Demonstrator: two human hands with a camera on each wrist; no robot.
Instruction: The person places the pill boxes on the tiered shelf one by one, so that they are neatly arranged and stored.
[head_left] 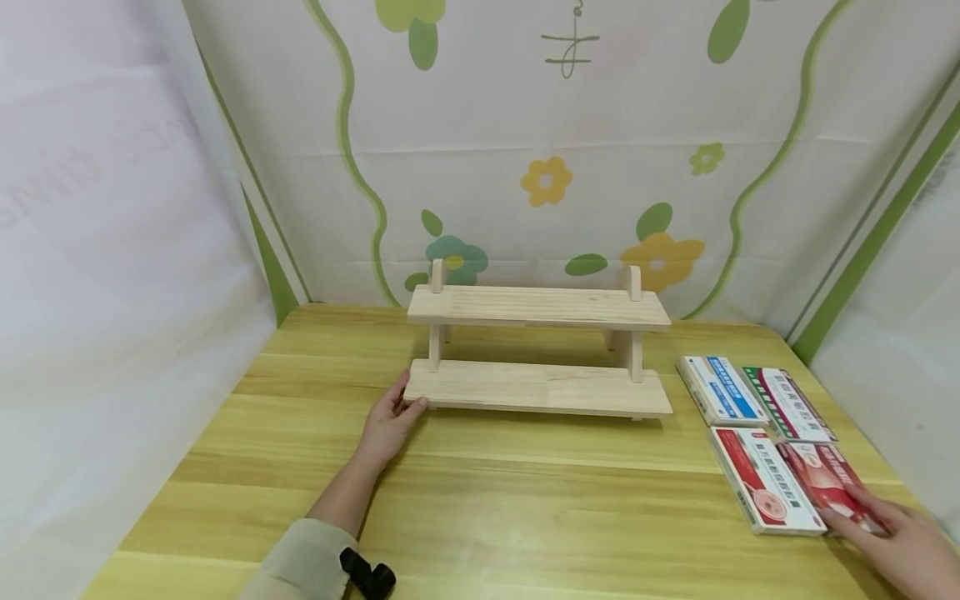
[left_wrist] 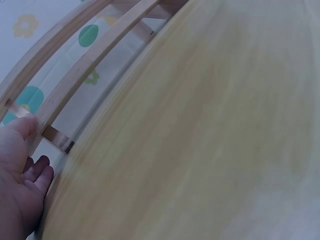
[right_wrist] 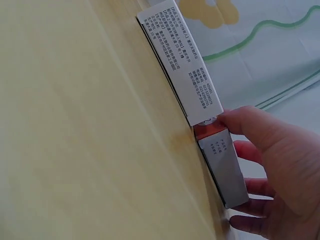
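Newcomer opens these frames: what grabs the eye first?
Probably the pale two-tier wooden shelf, standing toward the far side of the table, its lower left end held by the left hand. Next, the four printed boxes grouped at the right, where the right hand grips the mostly red box at the near right.

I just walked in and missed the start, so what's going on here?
A person's left hand grips the left end of the shelf's lower board, while the right hand grips the red box. The white-and-red box lies just left of it; the blue-striped box and green-edged box lie beyond. All four are on the table, right of the shelf; none is on it yet.
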